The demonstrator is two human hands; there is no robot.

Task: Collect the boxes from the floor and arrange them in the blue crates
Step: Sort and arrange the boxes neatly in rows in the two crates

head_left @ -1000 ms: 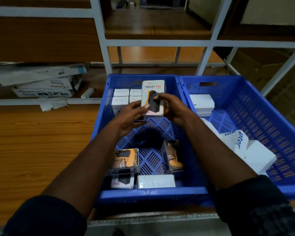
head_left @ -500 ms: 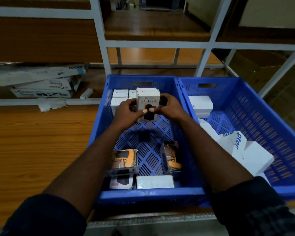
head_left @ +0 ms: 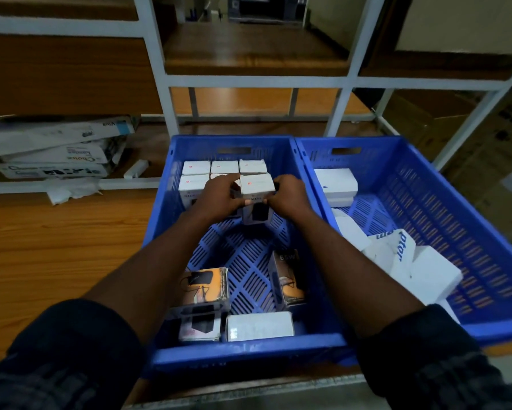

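Both hands are curled on one box: the left hand grips its left side and the right hand its right side, thumbs on the near face. The box is between them, in the far part of the left crate.

It stands upright with its long axis vertical. The small white top panel with a red mark faces up and the printed front faces the person. Its foot appears to be on the crate floor, though the hands hide enough that this is not certain.

The task looks part done. Just beyond the fingers, white boxes stand in a tidy row of three. A second row runs leftward from the held box, which fills its right end.

Under the forearms the sorting is not yet done. An orange box lies below the left forearm, a dark box leans beside the right one, and a flat white box sits between the wrists' sleeves.

To the right of the right arm, the right crate holds white cartons lying loose. The floor is out of view, so what remains to collect cannot be told.
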